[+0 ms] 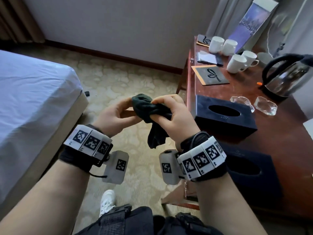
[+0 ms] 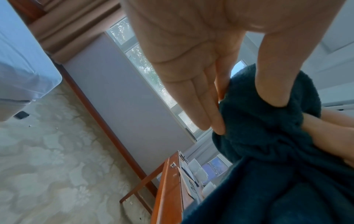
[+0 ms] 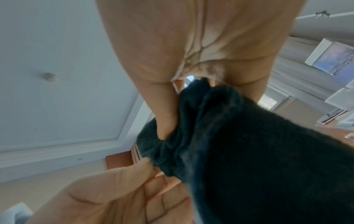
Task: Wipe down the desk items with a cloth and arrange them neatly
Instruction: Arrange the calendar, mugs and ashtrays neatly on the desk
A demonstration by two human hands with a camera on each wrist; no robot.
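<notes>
1. You hold the dark green terry cloth (image 1: 149,108) in both hands, in the air over the patterned carpet (image 1: 118,78), just beside the reddish wooden tabletop (image 1: 279,133) and not touching it.
2. Left hand (image 1: 115,114): thumb and fingertips pinch the bunched upper end of the cloth; in the left wrist view the other fingers (image 2: 193,98) lie straight alongside it.
3. Right hand (image 1: 176,114): fingers and thumb are curled round the middle of the cloth; a loose tail hangs below your wrists.
4. Handling, as a judgement: the cloth is soft, light and limp, with no stiffness of its own. Gather it into a pad in one palm before wiping, so that no tail drags across the items.
5. Items waiting on the tabletop: dark blue rectangular tissue box (image 1: 223,116), two clear cut-glass dishes (image 1: 265,106), glass electric kettle with black handle (image 1: 288,77), four white ceramic mugs (image 1: 237,62), grey card with orange border (image 1: 211,75). The glass and ceramic look fragile and probably slippery; steady each by its body or handle.
6. Writing: the card bears a black looped emblem; no text is legible. The wrist bands carry black-and-white square markers, no words.
</notes>
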